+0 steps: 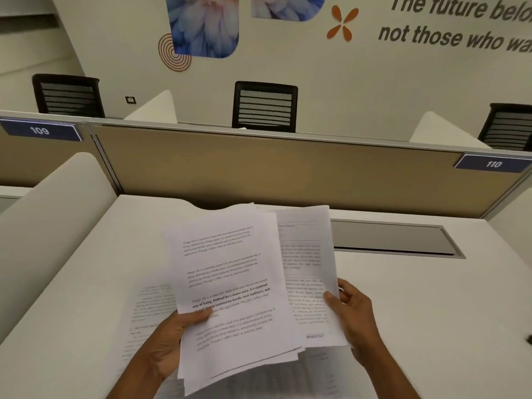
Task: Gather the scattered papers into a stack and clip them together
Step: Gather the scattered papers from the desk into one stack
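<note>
Over white desk (403, 306), left hand (168, 341) pinches paper stack (230, 283), right hand (355, 311) grips another sheet (305, 254) by its edge

Your white desk (403, 312) carries a printed sheet (149, 306) lying flat at the left, and a grey hatch (391, 237) sits flush at right.

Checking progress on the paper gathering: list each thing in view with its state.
left hand: grips the bundle, thumb on top.
bundle: lifted off the desk, edges uneven, no clip visible.
right hand: pinches the edge of the right sheet.
right sheet: held up, tucked behind the bundle.
loose sheet: flat on the desk.
desk hatch: closed.
</note>
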### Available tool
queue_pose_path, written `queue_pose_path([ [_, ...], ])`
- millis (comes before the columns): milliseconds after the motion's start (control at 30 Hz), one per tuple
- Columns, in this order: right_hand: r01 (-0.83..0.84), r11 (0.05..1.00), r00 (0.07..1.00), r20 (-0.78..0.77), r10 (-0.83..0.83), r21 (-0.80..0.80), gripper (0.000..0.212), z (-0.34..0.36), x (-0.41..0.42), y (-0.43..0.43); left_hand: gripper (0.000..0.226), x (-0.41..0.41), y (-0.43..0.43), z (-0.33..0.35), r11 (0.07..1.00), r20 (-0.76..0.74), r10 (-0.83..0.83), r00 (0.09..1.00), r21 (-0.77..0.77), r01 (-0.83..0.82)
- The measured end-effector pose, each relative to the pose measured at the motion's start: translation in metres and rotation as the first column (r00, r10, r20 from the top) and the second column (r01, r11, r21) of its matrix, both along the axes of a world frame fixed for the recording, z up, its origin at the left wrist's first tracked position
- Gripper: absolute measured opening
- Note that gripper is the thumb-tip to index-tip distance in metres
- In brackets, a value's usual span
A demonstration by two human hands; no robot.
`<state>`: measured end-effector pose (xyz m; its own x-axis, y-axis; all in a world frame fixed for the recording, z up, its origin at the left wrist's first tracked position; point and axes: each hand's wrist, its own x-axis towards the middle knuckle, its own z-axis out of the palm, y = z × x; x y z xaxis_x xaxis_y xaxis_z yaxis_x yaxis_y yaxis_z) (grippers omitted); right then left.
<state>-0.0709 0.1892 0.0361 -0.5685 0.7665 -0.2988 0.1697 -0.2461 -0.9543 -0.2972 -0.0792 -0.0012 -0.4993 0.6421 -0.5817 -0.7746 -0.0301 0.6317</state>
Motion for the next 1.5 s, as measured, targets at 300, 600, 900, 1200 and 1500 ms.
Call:
queue_pose_path([
  [300, -0.212, 0.972, 0.977, -0.021, 0.211, -0.104, 0.03, 0.002, 0.031, -0.032, 0.048, 0.063, 0.006, 0.031, 0.994, -0.164, -0.077, 0.984, -0.087, 0.063],
  [600, -0.379, 0.907, 0.917, 0.054, 0.395, -0.185, 0.018, 0.009, 0.011, -0.084, 0.055, 0.075, -0.057, 0.026, 0.985, -0.169, 0.057, 0.984, -0.152, -0.083],
  [900, -0.357, 0.933, 0.876, 0.358, 0.323, 0.032, 0.031, -0.013, -0.055, -0.141, 0.048, 0.009, -0.16, 0.019, 0.926, -0.099, 0.355, 0.93, -0.099, -0.364],
  [1200, -0.274, 0.958, 0.87, 0.445, 0.213, 0.079, 0.065, -0.025, -0.117, -0.184, 0.043, -0.024, -0.193, 0.002, 0.919, -0.027, 0.373, 0.927, -0.128, -0.373],
  [1500, -0.21, 0.978, 0.864, 0.469, 0.184, 0.004, 0.068, -0.033, -0.131, -0.202, 0.042, -0.031, -0.192, 0.0, 0.936, -0.07, 0.308, 0.949, -0.158, -0.315],
])
